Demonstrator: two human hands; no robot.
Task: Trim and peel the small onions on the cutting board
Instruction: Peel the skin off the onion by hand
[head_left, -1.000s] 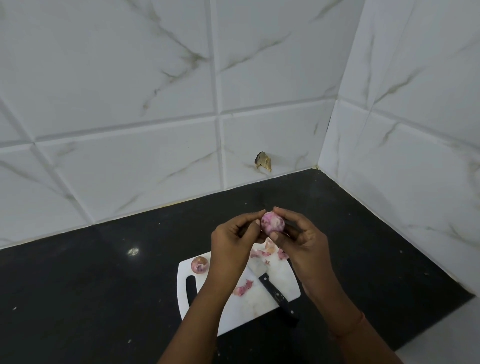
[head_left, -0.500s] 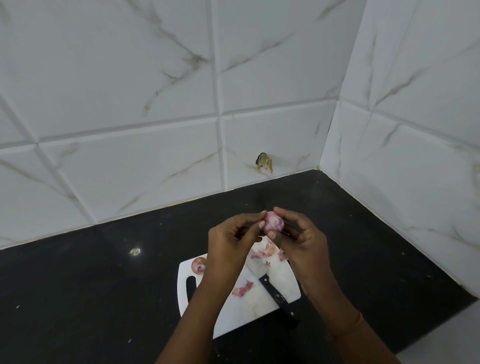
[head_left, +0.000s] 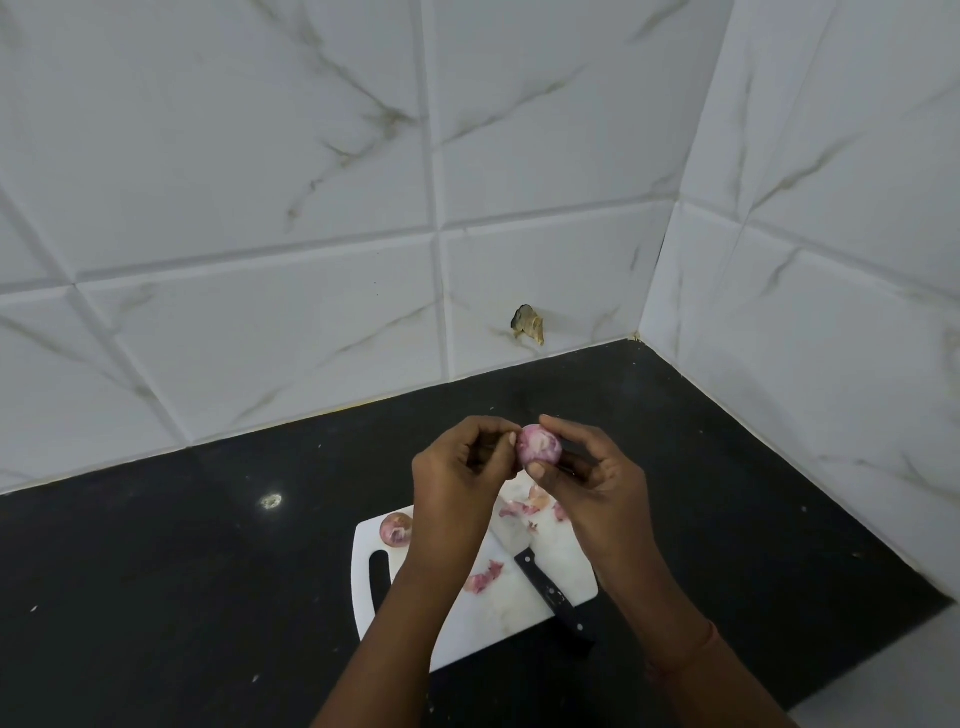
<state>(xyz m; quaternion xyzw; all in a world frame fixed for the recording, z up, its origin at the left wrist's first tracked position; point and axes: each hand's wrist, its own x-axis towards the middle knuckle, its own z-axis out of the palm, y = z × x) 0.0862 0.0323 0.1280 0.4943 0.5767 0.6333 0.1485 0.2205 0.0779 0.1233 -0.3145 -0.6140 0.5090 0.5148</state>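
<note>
The small onion (head_left: 540, 445) is held up above the far edge of the white cutting board (head_left: 519, 605), pinched between thumb and fingers of the right hand (head_left: 597, 486). The left hand (head_left: 460, 480) sits just to its left, fingertips curled in, picking at the skin on that side; a second onion (head_left: 396, 529) waits on the board's far-left corner, the knife (head_left: 550, 592) lying unused

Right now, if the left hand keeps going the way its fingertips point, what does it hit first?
The left hand points right, at the onion held by the right hand. Its fingertips look already on the onion's left side, so that comes first; depth is uncertain.
</note>
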